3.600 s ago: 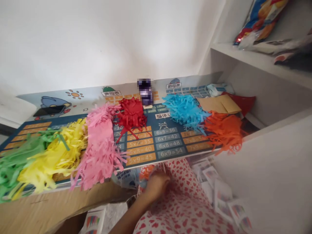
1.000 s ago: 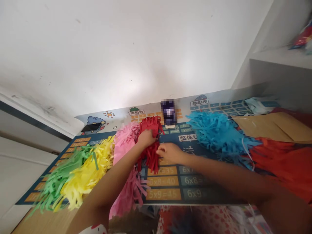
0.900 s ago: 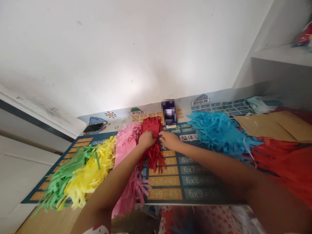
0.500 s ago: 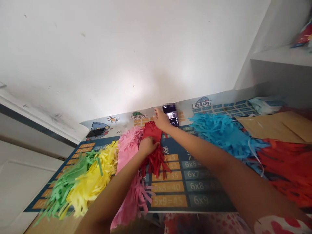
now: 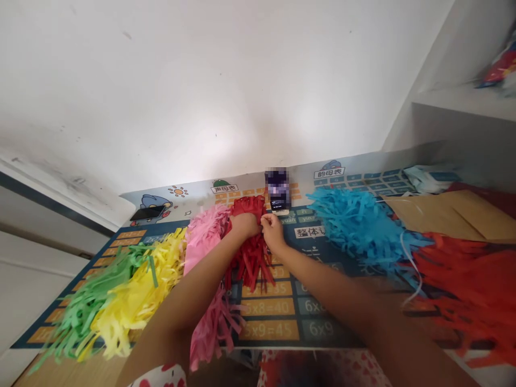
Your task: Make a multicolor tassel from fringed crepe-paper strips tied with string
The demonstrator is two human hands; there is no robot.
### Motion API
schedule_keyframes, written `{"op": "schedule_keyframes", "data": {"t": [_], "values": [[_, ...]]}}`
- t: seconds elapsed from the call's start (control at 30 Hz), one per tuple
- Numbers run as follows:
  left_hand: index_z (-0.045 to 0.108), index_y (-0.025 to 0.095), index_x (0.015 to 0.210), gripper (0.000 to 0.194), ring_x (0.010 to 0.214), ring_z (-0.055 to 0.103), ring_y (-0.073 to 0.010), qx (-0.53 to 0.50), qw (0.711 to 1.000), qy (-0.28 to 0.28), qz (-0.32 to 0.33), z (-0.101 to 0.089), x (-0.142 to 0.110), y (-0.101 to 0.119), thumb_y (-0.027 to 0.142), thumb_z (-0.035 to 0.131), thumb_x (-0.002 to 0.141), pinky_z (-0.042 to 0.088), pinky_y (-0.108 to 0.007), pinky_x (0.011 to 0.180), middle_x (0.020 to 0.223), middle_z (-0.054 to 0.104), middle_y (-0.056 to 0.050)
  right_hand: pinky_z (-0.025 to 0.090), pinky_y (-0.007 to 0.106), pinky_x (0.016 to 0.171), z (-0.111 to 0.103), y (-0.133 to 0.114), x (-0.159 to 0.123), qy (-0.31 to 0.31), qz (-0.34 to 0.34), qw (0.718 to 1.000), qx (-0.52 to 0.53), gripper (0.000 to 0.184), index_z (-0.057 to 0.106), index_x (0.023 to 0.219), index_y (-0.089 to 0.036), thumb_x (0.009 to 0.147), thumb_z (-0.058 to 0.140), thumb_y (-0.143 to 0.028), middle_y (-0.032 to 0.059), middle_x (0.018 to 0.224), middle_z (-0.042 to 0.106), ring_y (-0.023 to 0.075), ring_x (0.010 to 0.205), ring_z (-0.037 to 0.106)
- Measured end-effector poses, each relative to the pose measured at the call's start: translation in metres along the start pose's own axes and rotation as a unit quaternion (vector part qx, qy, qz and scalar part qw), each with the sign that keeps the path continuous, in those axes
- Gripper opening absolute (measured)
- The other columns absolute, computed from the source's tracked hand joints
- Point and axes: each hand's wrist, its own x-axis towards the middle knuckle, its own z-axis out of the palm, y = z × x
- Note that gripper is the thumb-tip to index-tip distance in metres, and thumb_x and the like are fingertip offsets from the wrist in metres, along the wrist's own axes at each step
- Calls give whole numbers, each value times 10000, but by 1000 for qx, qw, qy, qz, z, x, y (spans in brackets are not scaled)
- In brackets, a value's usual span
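A dark red fringed paper bundle (image 5: 253, 263), cut into strips at both ends, lies in the middle of the table. Across its middle my left hand (image 5: 245, 224) is closed on the paper, its fingertips partly hidden. At the bundle's right edge my right hand (image 5: 273, 232) pinches with thumb and finger, close against the left fingers; the bit of red paper between them is small. Just left of the bundle lies pink fringed paper (image 5: 206, 242), partly under my left forearm.
Yellow (image 5: 133, 301) and green fringed paper (image 5: 92, 290) spread at left. Blue fringed paper (image 5: 358, 226), orange-red fringed paper (image 5: 471, 290) and a brown paper bag (image 5: 447, 212) lie at right. A phone (image 5: 278, 189) leans on the wall; a dark flat device (image 5: 150, 214) sits far left.
My right hand has come down from beside the phone to the red bundle's right edge. My left hand has moved up slightly on the bundle. The view has shifted a little.
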Motion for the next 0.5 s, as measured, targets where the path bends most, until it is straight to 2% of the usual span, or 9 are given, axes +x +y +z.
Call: {"op": "schedule_keyframes", "data": {"t": [0.13,0.27,0.4,0.5], "values": [[731,129,943,339,995,653,-388,-5,1000,20,0,2,-3,1,400,618,772,391,-571,956,1011,710,-234,483,249,669,1,3,-1,2,9,999,35,263,558,1008,-171,863,421,-343,54,926,657,142,709,607],[743,156,890,242,1002,656,-340,-34,999,21,1,-1,-2,-12,328,611,781,457,-433,899,1003,722,-192,486,230,598,1,7,4,-1,33,998,56,274,544,1045,-172,873,410,-339,57,963,655,131,694,626],[761,188,830,214,836,682,-240,-97,995,-5,1,2,0,-34,322,598,794,480,-286,748,854,750,-102,486,214,547,3,11,10,-56,50,996,55,276,583,1068,-163,855,473,-300,68,980,666,135,704,651],[765,175,878,237,734,660,-171,-148,989,-21,-3,9,1,-45,312,583,811,456,-237,695,798,749,-62,499,220,556,4,14,15,-112,49,992,40,349,593,1168,-169,839,522,-259,74,1026,679,133,692,653]]}}
